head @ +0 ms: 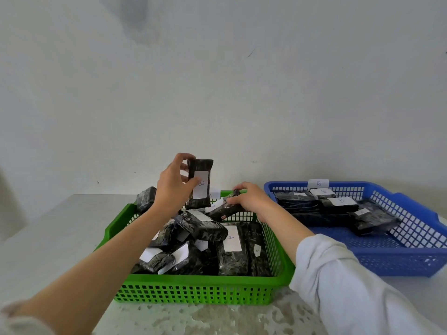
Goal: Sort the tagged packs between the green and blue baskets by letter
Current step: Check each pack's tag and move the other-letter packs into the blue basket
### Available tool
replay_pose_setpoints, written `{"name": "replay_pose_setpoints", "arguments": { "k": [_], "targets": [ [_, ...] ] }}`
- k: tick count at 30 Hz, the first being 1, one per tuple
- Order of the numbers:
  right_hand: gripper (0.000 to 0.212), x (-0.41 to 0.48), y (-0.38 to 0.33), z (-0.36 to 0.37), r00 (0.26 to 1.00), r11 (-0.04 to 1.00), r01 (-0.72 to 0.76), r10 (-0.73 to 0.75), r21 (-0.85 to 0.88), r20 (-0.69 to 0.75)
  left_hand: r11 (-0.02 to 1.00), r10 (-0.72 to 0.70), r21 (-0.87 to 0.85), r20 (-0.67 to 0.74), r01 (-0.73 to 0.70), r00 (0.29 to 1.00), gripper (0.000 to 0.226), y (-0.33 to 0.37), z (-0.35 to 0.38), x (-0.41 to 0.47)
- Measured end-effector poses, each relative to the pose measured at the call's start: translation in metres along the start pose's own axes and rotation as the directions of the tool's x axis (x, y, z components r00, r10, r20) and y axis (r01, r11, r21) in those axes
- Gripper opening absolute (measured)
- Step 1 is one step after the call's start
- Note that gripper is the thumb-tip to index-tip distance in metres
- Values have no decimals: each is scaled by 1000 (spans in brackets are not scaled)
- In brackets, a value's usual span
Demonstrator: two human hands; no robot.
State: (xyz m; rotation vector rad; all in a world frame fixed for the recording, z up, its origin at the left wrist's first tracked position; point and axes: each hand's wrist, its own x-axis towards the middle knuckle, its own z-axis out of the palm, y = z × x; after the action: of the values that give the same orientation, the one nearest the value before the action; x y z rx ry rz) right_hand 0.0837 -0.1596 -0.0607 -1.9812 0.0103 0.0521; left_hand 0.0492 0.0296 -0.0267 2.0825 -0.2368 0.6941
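Observation:
My left hand (174,187) holds a black pack (200,183) upright above the green basket (198,290); its white tag reads B. My right hand (249,198) grips another black pack (223,210) lying tilted at the green basket's far side. Several black packs with white tags fill the green basket, two at the right showing A (232,247). The blue basket (396,259) at the right carries a B label (318,184) on its far rim and holds several packs (338,204) tagged B.
One black pack (145,199) rests against the green basket's far-left corner. Both baskets stand on a pale table (60,228) against a white wall. Bare tabletop lies to the left of the green basket and in front of it.

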Motion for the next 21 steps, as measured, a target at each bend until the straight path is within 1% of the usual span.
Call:
{"name": "replay_pose_setpoints", "arguments": {
  "k": [2, 4, 8, 12, 14, 17, 19, 21],
  "targets": [
    [38, -6, -4, -1, 999, 996, -9, 4, 88, 53, 1000, -6, 8, -23, 7, 1000, 39, 3, -3, -1],
    [37, -12, -7, -4, 999, 989, 31, -36, 145, 32, 1000, -1, 15, -62, 2, 998, 37, 7, -4, -3],
    [35, -23, -14, -26, 973, 973, 198, -180, 122, -144, 1000, 11, -18, -169, -14, 986, 28, 23, -1, -3],
    [32, -37, -9, -76, 929, 919, 286, -196, 272, -314, 989, -40, -144, -227, 8, 973, 27, 54, 21, 1],
    [30, -45, -1, -107, 901, 886, 318, -172, 336, -398, 976, -51, -218, -217, 3, 975, 28, 72, 41, 3],
    [25, -59, 16, -158, 862, 858, 332, -108, 391, -495, 958, -45, -286, -160, -3, 986, 28, 96, 77, 0],
    [23, -69, 30, -189, 842, 861, 316, -61, 399, -536, 955, -41, -298, -102, 9, 994, 26, 107, 103, -6],
    [22, -80, 45, -214, 838, 881, 265, -9, 391, -546, 952, -59, -304, -51, 41, 997, 24, 112, 128, -13]
  ]
}}
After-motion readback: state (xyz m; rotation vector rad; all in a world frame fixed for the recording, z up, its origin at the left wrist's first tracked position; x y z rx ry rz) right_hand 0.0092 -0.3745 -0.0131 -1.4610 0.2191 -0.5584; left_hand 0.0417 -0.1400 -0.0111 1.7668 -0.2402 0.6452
